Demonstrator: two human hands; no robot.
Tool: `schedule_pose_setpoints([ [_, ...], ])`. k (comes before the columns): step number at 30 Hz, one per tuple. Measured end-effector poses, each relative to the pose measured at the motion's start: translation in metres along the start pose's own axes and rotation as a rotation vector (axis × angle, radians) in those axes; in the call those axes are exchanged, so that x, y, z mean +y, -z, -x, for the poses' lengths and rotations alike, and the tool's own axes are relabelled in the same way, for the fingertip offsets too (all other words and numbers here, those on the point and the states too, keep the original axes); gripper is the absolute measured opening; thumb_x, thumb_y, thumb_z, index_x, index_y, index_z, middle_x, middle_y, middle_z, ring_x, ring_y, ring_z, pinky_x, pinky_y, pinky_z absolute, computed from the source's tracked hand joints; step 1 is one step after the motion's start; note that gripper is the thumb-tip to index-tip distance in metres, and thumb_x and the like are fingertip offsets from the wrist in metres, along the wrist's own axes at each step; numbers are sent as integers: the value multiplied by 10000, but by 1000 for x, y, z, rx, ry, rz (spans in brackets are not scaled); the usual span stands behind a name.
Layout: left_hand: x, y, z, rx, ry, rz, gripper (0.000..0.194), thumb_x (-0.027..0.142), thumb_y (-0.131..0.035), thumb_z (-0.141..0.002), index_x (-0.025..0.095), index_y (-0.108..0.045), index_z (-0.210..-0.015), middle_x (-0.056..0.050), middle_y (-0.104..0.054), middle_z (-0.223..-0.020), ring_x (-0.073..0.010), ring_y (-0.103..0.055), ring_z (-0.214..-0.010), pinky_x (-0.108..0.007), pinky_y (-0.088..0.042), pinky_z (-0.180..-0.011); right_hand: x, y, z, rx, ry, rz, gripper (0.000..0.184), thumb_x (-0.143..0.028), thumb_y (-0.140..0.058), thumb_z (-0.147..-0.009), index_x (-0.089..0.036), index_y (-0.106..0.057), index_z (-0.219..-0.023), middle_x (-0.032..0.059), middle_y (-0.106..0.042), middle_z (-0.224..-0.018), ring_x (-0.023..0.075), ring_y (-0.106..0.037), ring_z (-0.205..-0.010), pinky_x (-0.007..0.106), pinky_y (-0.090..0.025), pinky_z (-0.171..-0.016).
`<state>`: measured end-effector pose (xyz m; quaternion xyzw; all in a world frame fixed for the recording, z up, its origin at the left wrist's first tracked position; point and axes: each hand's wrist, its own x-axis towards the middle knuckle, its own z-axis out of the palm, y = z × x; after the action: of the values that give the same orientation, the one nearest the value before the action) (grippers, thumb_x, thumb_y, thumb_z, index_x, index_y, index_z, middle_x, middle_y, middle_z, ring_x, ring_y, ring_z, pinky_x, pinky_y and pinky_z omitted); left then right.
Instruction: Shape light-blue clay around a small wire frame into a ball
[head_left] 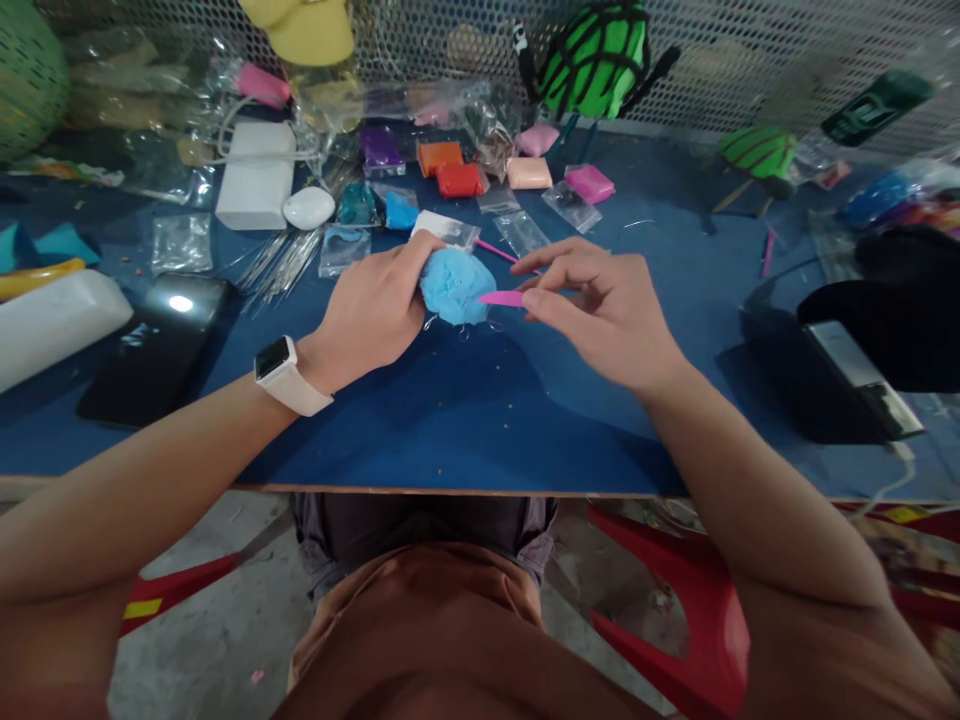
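Observation:
A rounded lump of light blue modelling clay (456, 287) is gripped in my left hand (381, 300), whose fingers wrap round its left and far side. Thin wire loops stick out beneath the lump. Between thumb and fingers, my right hand (600, 305) pinches a pink clay modelling tool (502, 298). The tool's flat tip touches the right side of the clay, or lies just in front of it. Behind my hands a thin pink stick (495, 250) lies near a clear plastic bag (523, 232).
Clay packets, among them a red one (460, 180), lie along the back of the blue table (480, 420). A phone (161, 345), thin wires (281, 268) and a white box (259, 175) are at left. At right stand a power bank (862, 375) and a small green figure (759, 153).

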<state>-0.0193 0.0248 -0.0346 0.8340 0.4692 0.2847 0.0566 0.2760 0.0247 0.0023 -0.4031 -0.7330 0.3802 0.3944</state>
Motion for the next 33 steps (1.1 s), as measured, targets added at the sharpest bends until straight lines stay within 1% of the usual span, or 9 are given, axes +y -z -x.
schedule_pose_setpoints([
  [6,-7,0,-1,10,16,34,198,267,-566,-1149,255,-658,-1324,-63,-764,-939,-224,-577,-678,-379,-326,-641,28,31,-16,-113,-12,399,208,-365,-956,-949,-299,-852,-782,51,-840,-954,307,-779,-907,673,-650,-1139],
  [9,-3,1,-2,7,-2,102,197,282,-547,-1165,250,-672,-1315,-59,-759,-922,-223,-600,-674,-377,-350,-636,32,32,-18,-74,-45,411,217,-479,-1011,-926,-306,-889,-878,70,-850,-1003,357,-796,-1034,707,-615,-1228],
  [11,2,2,-2,-18,-18,182,209,275,-522,-1172,252,-672,-1315,-63,-787,-960,-226,-655,-705,-374,-395,-645,28,26,-17,-48,-21,277,348,-561,-1050,-892,-311,-920,-1097,92,-877,-1221,395,-794,-1255,679,-609,-1280],
  [13,8,2,-2,-36,-24,245,195,269,-528,-1170,267,-666,-1307,-55,-801,-983,-227,-690,-737,-372,-430,-674,22,15,-14,-121,-35,19,638,-598,-1110,-814,-319,-884,-1341,100,-852,-1452,386,-792,-1374,601,-663,-1248],
  [16,17,1,0,-42,-32,282,165,274,-541,-1173,287,-655,-1291,-48,-799,-990,-236,-709,-770,-377,-460,-717,15,-6,-7,-259,-132,-316,947,-496,-1235,-600,-348,-833,-1445,85,-840,-1490,346,-854,-1257,497,-760,-1065],
  [20,20,-1,2,-25,-17,283,152,268,-550,-1175,276,-639,-1299,-54,-786,-996,-242,-720,-786,-378,-472,-719,15,-27,0,-215,-143,-390,857,-422,-1223,-652,-360,-839,-1416,56,-844,-1490,339,-841,-1292,453,-779,-984],
  [26,12,-2,0,19,65,291,223,309,-697,-1134,285,-628,-1345,-50,-717,-990,-226,-686,-771,-394,-530,-728,21,-30,3,-112,-155,-437,764,-498,-1191,-726,-339,-821,-1375,52,-861,-1416,325,-854,-1260,502,-765,-1083],
  [29,19,0,-4,-30,174,549,94,276,-639,-1108,285,-604,-1195,-24,-618,-900,-188,-590,-675,-387,-554,-675,23,-29,1,30,-123,-367,830,-562,-1201,-684,-345,-800,-1378,58,-820,-1490,340,-816,-1341,488,-760,-1102],
  [33,34,4,-7,-257,374,990,94,198,-484,-1051,274,-539,-1049,12,-415,-826,-163,-415,-609,-389,-570,-630,30,-25,-3,124,-82,-249,842,-623,-1177,-699,-346,-772,-1384,65,-814,-1475,355,-794,-1361,485,-752,-1088],
])
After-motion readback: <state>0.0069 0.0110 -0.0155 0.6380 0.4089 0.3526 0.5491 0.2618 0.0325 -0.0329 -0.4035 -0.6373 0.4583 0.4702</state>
